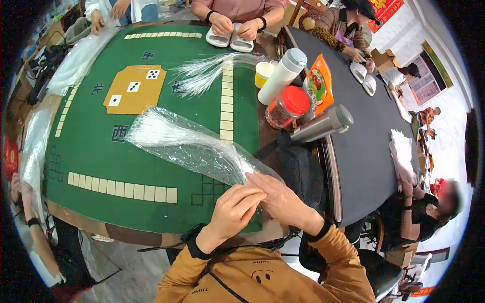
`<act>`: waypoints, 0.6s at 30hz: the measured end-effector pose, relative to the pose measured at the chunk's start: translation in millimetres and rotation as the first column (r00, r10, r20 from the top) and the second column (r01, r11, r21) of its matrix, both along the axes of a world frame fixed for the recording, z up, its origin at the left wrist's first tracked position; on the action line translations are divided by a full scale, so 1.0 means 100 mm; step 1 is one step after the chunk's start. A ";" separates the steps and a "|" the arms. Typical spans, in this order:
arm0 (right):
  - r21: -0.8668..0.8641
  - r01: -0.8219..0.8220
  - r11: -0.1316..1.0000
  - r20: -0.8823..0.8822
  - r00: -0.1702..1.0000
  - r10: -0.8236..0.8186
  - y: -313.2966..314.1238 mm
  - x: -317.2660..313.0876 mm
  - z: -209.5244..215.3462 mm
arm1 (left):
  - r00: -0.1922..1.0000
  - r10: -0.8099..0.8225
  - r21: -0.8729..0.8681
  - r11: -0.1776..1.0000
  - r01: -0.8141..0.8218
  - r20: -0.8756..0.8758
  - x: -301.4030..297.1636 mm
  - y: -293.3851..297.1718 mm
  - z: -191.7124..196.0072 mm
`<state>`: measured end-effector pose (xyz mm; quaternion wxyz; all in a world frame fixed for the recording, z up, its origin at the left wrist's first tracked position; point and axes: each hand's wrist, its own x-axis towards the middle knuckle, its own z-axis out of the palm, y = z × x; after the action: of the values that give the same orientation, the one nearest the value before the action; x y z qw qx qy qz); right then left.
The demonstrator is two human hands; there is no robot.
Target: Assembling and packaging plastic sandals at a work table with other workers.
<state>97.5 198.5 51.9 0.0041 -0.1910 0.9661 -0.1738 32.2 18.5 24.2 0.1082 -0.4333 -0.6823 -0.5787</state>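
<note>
The left hand [233,208] is curled, with its fingers bent over the narrow end of a clear plastic bag [184,144], and it pinches the plastic there. The right hand [277,194] lies just beside it, the fingers stretched flat and pressing on the same end of the bag. Both hands touch each other near the near edge of the desk [96,146], a little right of its middle.

The bag spreads from the hands toward the centre of the desk, wider at its far end, and it lies flat on the green game mat. Inside the bag is a bundle of thin white strands, which I cannot identify more exactly. A second loose bundle of clear strands [209,70] lies farther away, near the far edge, apart from the bag.

A row of pale tiles [123,188] lies along the near edge, to the left of the hands. Another row of tiles [227,101] runs from far to near on the right part of the mat.

At the right edge of the desk stand a white bottle [282,76], a yellow cup [263,73], a jar with a red lid [288,107] and a metal flask [323,123] lying tilted. At the far edge another person's hands hold a pair of white slippers [230,40].
</note>
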 end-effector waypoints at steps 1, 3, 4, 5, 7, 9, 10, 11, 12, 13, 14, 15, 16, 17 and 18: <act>-0.001 0.000 1.000 0.000 1.000 0.000 0.00 -0.03 0.02 | 1.000 -0.010 -0.008 1.000 0.010 0.001 0.00 0.00 0.01; -0.058 0.028 0.998 0.024 0.999 -0.027 -0.03 -0.13 0.04 | 1.000 -0.017 -0.013 1.000 0.017 -0.003 0.01 -0.01 0.00; -0.059 0.028 0.998 0.022 0.999 -0.026 -0.04 -0.18 0.03 | 1.000 -0.022 -0.017 1.000 0.022 -0.006 0.01 -0.01 -0.01; -0.029 -0.017 0.999 -0.035 0.999 0.016 -0.04 -0.24 0.01 | 1.000 -0.024 -0.015 1.000 0.024 -0.009 0.01 -0.01 -0.02; 0.005 -0.061 0.998 -0.094 0.994 0.061 -0.03 -0.37 -0.09 | 0.999 -0.031 -0.004 1.000 0.031 -0.018 0.01 -0.01 -0.02; 0.095 -0.137 0.986 -0.145 0.978 0.150 -0.04 -0.53 -0.21 | 0.999 -0.036 0.004 0.999 0.036 -0.007 0.02 0.00 -0.01; 0.098 -0.140 0.985 -0.147 0.977 0.153 -0.04 -0.58 -0.24 | 0.999 -0.044 0.011 0.999 0.044 0.005 0.02 0.00 -0.01; 0.114 -0.148 0.982 -0.138 0.977 0.164 -0.06 -0.64 -0.23 | 0.999 -0.034 0.011 0.999 0.034 0.003 0.02 -0.01 -0.01; 0.130 -0.157 0.979 -0.129 0.976 0.173 -0.09 -0.69 -0.24 | 0.999 -0.035 0.006 0.999 0.035 0.001 0.03 -0.02 -0.02; 0.130 -0.166 0.978 -0.130 0.975 0.183 -0.09 -0.75 -0.30 | 0.999 -0.036 0.000 0.999 0.036 -0.002 0.03 -0.02 -0.02; 0.098 -0.163 0.982 -0.159 0.971 0.177 -0.08 -0.81 -0.42 | 1.000 -0.029 0.001 1.000 0.029 0.000 0.03 -0.02 -0.02; 0.066 -0.158 0.985 -0.186 0.968 0.168 -0.09 -0.85 -0.48 | 0.999 -0.046 0.004 0.999 0.046 0.006 0.03 -0.02 -0.02; 0.067 -0.163 0.984 -0.183 0.968 0.173 -0.10 -0.86 -0.54 | 0.998 -0.063 0.006 0.998 0.063 0.013 0.04 -0.01 -0.02; 0.090 -0.108 0.990 -0.208 0.970 0.125 -0.12 -0.87 -0.57 | 0.998 -0.060 0.007 0.998 0.060 0.015 0.04 -0.01 -0.03; 0.112 -0.052 0.992 -0.233 0.969 0.077 -0.13 -0.87 -0.60 | 0.998 -0.056 0.005 0.998 0.056 0.010 0.04 0.00 -0.03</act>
<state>10.0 185.6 -8.1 -0.0957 -0.2412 0.9607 -0.0985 36.2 18.8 20.8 0.0895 -0.4490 -0.6690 -0.5855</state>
